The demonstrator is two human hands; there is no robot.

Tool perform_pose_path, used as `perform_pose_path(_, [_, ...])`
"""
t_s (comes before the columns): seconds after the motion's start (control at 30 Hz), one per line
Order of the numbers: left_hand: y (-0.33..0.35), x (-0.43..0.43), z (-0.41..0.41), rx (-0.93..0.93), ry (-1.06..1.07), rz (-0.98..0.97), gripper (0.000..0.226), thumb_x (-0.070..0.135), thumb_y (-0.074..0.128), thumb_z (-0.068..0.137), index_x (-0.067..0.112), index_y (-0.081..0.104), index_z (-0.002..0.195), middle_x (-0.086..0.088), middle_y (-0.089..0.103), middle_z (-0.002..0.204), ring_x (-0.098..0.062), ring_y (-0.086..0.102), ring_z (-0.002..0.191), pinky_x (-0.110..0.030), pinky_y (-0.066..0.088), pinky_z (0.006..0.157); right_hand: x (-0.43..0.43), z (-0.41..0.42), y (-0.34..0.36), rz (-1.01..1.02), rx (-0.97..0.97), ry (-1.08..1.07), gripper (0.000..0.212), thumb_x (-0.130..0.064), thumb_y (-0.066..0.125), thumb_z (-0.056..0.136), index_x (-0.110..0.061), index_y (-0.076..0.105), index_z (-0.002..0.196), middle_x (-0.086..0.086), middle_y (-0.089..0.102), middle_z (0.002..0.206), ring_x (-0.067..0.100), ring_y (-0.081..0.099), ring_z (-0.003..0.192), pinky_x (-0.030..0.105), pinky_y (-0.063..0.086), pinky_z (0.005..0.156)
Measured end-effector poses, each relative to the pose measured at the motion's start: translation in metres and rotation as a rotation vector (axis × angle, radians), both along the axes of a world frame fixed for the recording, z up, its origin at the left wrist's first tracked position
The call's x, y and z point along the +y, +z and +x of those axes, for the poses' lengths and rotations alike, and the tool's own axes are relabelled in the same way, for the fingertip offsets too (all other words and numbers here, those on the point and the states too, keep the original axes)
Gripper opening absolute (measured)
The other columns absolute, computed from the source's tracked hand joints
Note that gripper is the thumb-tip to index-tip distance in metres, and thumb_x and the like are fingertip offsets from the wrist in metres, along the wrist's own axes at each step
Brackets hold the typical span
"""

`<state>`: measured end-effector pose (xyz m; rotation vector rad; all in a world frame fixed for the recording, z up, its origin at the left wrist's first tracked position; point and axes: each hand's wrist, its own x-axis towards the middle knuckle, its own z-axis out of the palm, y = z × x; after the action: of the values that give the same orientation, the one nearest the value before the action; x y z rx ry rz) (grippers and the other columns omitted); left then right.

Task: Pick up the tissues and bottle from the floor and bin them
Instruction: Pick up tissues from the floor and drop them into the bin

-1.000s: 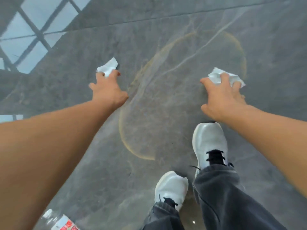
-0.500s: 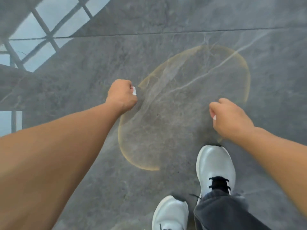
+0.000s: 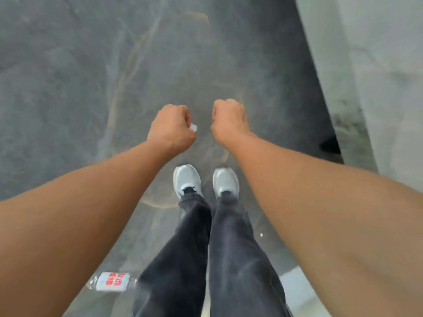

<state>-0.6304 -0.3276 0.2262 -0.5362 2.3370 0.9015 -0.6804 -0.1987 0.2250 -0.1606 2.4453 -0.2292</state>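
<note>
Holding: left hand (image 3: 171,128) fisted, fingers curled tight on a tissue (image 3: 193,127) — a white scrap peeks out.
Right hand (image 3: 229,121): fingers pressed into a fist; probably gripping the other tissue, though none shows.
Bottle (image 3: 111,281): lying on the floor (image 3: 68,76) behind the left leg, untouched.
Next: bin not in view — freeing a hand for the bottle comes first.
Room: grey marbled tile, pale wall (image 3: 377,65) at right.
</note>
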Motion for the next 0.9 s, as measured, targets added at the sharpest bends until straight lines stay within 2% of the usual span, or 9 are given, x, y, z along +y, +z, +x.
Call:
perform_pose_path(0.17, [0.026,0.083,0.049,-0.013,-0.233,0.03,0.006,0.016,0.06,0.078,0.017,0.054,0.075,-0.007,0.051,0.09,-0.027,0.045,0.078,-0.032,0.036,0.069,0.09,0.079,0.031,0.057,-0.012,-0.198,0.027,-0.001,0.048,0.084,-0.007,0.061,0.107,0.02,0.057,0.115,0.04,0.057,0.107,0.04,0.048,0.086])
perform_pose_path(0.3, [0.025,0.133,0.102,-0.013,-0.377,0.008,0.005,0.013,0.06,0.077,0.017,0.057,0.078,-0.011,0.054,0.098,-0.033,0.052,0.089,-0.032,0.039,0.073,0.148,0.158,0.037,0.05,-0.015,-0.349,0.025,0.001,0.049,0.081,-0.006,0.06,0.102,0.019,0.055,0.111,0.04,0.058,0.101,0.039,0.047,0.079])
perform_pose_path(0.47, [0.034,0.19,0.19,0.069,-0.543,-0.076,0.004,0.015,0.065,0.076,0.014,0.062,0.079,-0.016,0.062,0.097,-0.037,0.057,0.094,-0.032,0.039,0.072,0.209,0.284,0.049,-0.013,-0.006,-0.525,0.026,0.0,0.049,0.084,-0.008,0.059,0.106,0.018,0.052,0.115,0.039,0.057,0.105,0.04,0.048,0.083])
perform_pose_path(0.57, [0.047,0.238,0.26,0.088,-0.651,-0.131,0.009,0.011,0.062,0.074,0.01,0.066,0.083,-0.021,0.066,0.099,-0.039,0.059,0.097,-0.037,0.046,0.08,0.249,0.375,0.074,-0.07,0.032,-0.722,0.025,0.0,0.049,0.082,-0.008,0.059,0.103,0.018,0.053,0.114,0.038,0.056,0.105,0.04,0.047,0.082])
perform_pose_path(0.63, [0.059,0.286,0.316,0.064,-0.746,-0.102,0.008,0.014,0.064,0.076,0.011,0.066,0.082,-0.021,0.067,0.1,-0.039,0.061,0.097,-0.037,0.048,0.081,0.282,0.44,0.09,-0.088,0.041,-0.822,0.025,0.001,0.051,0.081,-0.007,0.06,0.102,0.018,0.055,0.113,0.038,0.056,0.105,0.04,0.047,0.083])
perform_pose_path(0.8, [0.079,0.426,0.446,0.025,-1.009,0.072,0.009,0.011,0.058,0.072,0.016,0.061,0.079,-0.015,0.063,0.099,-0.035,0.06,0.095,-0.03,0.043,0.074,0.386,0.579,0.11,-0.029,0.133,-1.083,0.023,-0.002,0.054,0.083,-0.005,0.061,0.104,0.02,0.059,0.112,0.038,0.057,0.106,0.039,0.046,0.089])
perform_pose_path(0.9, [0.078,0.507,0.499,0.07,-1.07,0.106,0.018,0.011,0.055,0.071,0.015,0.063,0.086,-0.016,0.063,0.104,-0.037,0.06,0.1,-0.036,0.049,0.081,0.453,0.638,0.104,0.044,0.223,-1.234,0.023,-0.002,0.054,0.081,-0.005,0.062,0.103,0.02,0.058,0.111,0.038,0.057,0.105,0.041,0.048,0.089])
